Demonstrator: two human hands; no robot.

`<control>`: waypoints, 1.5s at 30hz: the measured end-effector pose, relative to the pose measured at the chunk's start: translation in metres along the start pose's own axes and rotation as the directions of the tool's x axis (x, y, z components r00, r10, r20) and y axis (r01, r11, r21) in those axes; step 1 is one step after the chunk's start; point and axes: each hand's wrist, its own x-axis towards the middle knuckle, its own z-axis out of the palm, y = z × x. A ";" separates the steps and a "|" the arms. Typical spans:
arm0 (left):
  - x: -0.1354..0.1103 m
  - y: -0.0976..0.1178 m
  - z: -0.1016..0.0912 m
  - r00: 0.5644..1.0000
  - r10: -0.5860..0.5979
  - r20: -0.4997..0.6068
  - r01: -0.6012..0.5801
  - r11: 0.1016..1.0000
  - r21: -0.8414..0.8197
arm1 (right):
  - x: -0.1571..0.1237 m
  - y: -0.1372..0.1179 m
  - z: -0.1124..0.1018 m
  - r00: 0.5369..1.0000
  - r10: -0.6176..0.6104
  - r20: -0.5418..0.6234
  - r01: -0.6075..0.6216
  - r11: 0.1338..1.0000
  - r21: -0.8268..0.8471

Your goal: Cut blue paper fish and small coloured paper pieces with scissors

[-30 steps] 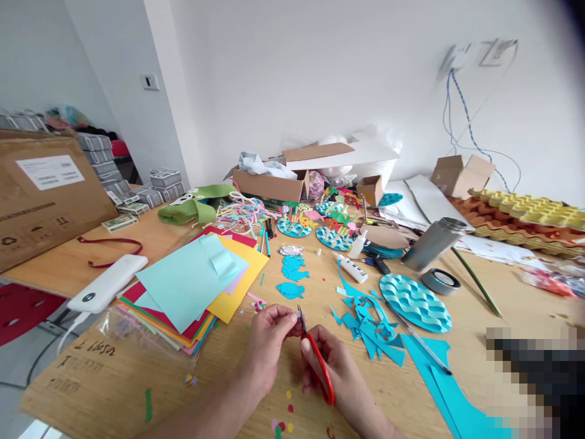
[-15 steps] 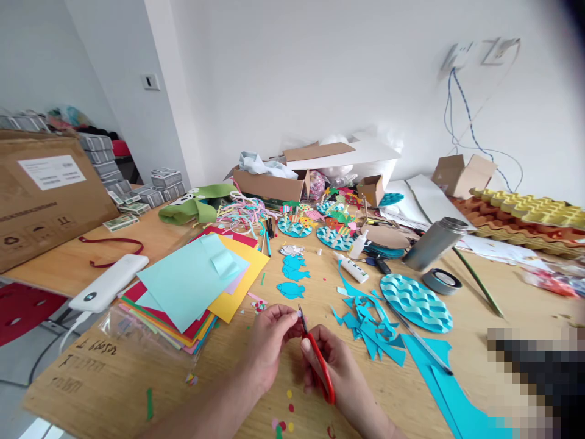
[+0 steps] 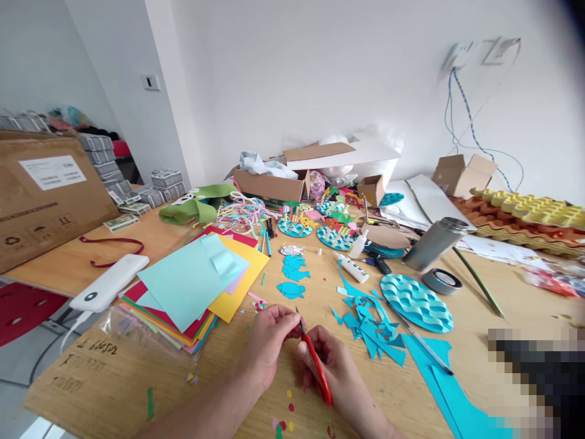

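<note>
My right hand [image 3: 331, 363] is closed around red-handled scissors [image 3: 315, 360], whose narrow blades point up and away from me. Just left of it, the fingers of my left hand [image 3: 269, 335] are pinched together beside the blade tips. Whatever lies between those fingertips is too small or hidden to make out. Beyond my hands lie blue paper fish [image 3: 291, 290] with drawn outlines, and farther back a white fish cutout [image 3: 291, 250]. Blue paper scraps [image 3: 372, 326] are heaped to the right of the scissors. Small coloured paper dots [image 3: 289, 407] lie on the table near my wrists.
Coloured paper sheets [image 3: 183, 286] are stacked at left, near a white power bank [image 3: 109, 281]. To the right are a wavy blue disc [image 3: 417, 303], a pen [image 3: 423, 341], a tape roll [image 3: 442, 281] and a metal flask [image 3: 436, 244]. A glue bottle [image 3: 354, 268] lies behind the scraps.
The scissor blades have drawn closer together, and the handles are nearer each other. A small pale bit seen earlier at my left fingertips no longer shows clearly. Both hands stay in nearly the same place.
</note>
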 end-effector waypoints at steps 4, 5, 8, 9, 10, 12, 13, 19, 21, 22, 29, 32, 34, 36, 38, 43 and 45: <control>0.001 -0.001 -0.001 1.000 0.014 -0.016 -0.014 1.000 0.006 | 0.000 0.001 0.000 1.000 -0.006 -0.005 0.006 1.000 0.004; 0.001 -0.001 -0.001 1.000 0.014 -0.021 -0.014 1.000 0.001 | 0.000 0.001 0.000 1.000 -0.006 -0.004 0.006 1.000 0.005; 0.001 -0.001 0.000 0.999 0.015 -0.031 -0.016 1.000 -0.014 | 0.000 0.001 0.000 1.000 -0.002 0.005 0.002 1.000 0.016; 0.001 -0.001 0.000 0.999 0.016 -0.030 -0.017 1.000 -0.016 | 0.000 0.001 0.000 1.000 0.002 0.010 -0.002 1.000 0.020; 0.001 -0.001 0.000 0.999 0.017 -0.030 -0.018 1.000 -0.018 | -0.001 0.000 -0.001 1.000 0.006 0.012 -0.007 1.000 0.024; 0.001 -0.001 -0.001 0.999 0.020 -0.029 -0.020 1.000 -0.019 | -0.001 0.001 -0.001 1.000 0.007 0.018 -0.007 1.000 0.026; 0.001 -0.001 -0.001 0.999 0.020 -0.030 -0.020 1.000 -0.019 | 0.000 0.002 -0.001 1.000 0.004 0.024 -0.004 1.000 0.028; 0.002 -0.002 -0.001 0.999 0.020 -0.040 -0.021 1.000 -0.010 | 0.002 0.012 -0.002 0.999 -0.031 0.008 0.030 0.999 0.042; 0.002 -0.002 -0.001 0.999 0.022 -0.040 -0.022 1.000 -0.010 | 0.002 0.011 -0.002 0.999 -0.032 0.009 0.032 0.999 0.039; 0.002 -0.001 -0.001 0.999 0.023 -0.042 -0.024 1.000 -0.011 | 0.002 0.010 -0.002 1.000 -0.027 0.014 0.027 0.999 0.038; 0.001 -0.001 -0.001 0.999 0.017 -0.035 -0.018 1.000 -0.022 | 0.002 0.005 -0.003 1.000 -0.019 0.013 0.018 1.000 0.021; 0.001 -0.002 -0.002 0.999 0.015 -0.034 -0.015 1.000 -0.020 | 0.002 0.006 -0.004 1.000 -0.017 0.016 0.017 1.000 0.026; 0.001 -0.002 -0.002 0.999 0.015 -0.038 -0.015 1.000 -0.017 | 0.002 0.005 -0.003 1.000 -0.019 0.020 0.019 1.000 0.024; 0.002 -0.002 -0.002 0.999 0.014 -0.037 -0.014 1.000 -0.017 | 0.003 0.004 -0.003 1.000 -0.020 0.018 0.019 1.000 0.023; 0.002 -0.001 -0.002 1.000 0.012 -0.029 -0.013 1.000 -0.019 | 0.002 0.003 -0.003 1.000 -0.019 0.009 0.018 1.000 0.021; 0.002 -0.001 -0.002 0.999 0.013 -0.030 -0.014 0.999 -0.033 | 0.001 0.002 -0.003 1.000 -0.005 0.000 0.005 1.000 0.019; 0.002 -0.001 -0.002 1.000 0.010 -0.030 -0.011 0.999 -0.039 | 0.000 0.001 -0.003 1.000 -0.001 -0.003 0.001 1.000 0.019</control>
